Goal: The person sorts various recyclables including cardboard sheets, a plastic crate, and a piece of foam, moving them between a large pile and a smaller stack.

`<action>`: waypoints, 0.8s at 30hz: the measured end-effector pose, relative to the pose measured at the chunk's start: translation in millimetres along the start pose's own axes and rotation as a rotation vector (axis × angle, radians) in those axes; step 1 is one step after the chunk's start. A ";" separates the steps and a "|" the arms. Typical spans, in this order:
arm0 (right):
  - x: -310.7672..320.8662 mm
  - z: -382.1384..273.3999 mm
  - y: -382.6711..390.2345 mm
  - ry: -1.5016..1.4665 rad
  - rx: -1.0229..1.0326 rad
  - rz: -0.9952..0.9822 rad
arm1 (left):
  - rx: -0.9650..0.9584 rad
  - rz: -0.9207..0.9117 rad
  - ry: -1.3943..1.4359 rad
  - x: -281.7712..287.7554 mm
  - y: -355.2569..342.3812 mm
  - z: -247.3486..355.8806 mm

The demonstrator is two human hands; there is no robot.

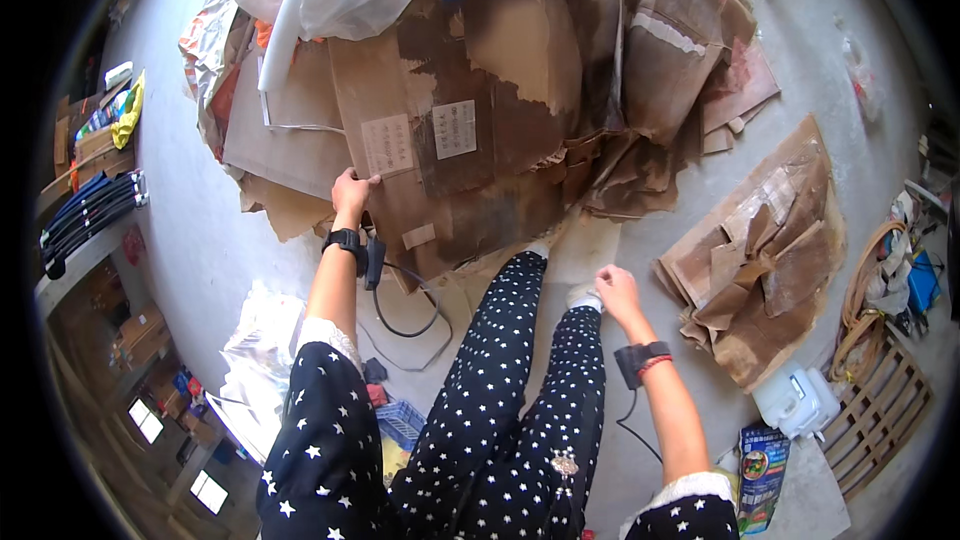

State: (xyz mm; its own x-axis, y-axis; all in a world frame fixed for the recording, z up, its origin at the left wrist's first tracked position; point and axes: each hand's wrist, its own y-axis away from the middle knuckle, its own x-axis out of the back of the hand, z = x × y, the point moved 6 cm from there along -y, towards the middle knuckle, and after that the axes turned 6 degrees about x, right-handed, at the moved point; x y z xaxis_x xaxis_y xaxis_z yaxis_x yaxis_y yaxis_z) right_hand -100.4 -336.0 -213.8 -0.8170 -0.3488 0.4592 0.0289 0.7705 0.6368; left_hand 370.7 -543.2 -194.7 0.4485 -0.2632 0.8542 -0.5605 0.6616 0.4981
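Starry sleeve [325, 430] at seven. Left hand [352, 192] on cardboard [455, 185] at ten, can't tell if gripping; right hand [616, 290] curled narrow, four o'clock.

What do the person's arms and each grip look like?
The left grip and right grip are gloveless. Black sleeves with white stars end in white ruffled cuffs. The left arm carries a black strap, a dark boxy device and a black cable; the right arm carries another device, a thin cable and a red band.
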 end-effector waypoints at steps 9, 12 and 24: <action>-57.4 -99.6 25.3 -0.170 0.131 -0.082 | -0.211 -0.070 0.226 1.2 67.6 66.1; -57.3 -125.7 24.8 -0.232 0.180 -0.098 | -0.280 -0.030 0.223 -3.7 87.6 111.7; 47.1 -141.1 9.2 -0.373 0.229 0.410 | -0.670 0.053 0.112 -60.2 213.8 312.1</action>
State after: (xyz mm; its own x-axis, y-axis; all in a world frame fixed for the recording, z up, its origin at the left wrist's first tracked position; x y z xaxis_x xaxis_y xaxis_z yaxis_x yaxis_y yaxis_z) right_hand -57.4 -420.7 -98.9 -0.9136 0.1802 0.3644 0.2937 0.9123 0.2853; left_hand 6.5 -605.1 -93.1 0.5220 -0.1676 0.8363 -0.0475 0.9733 0.2247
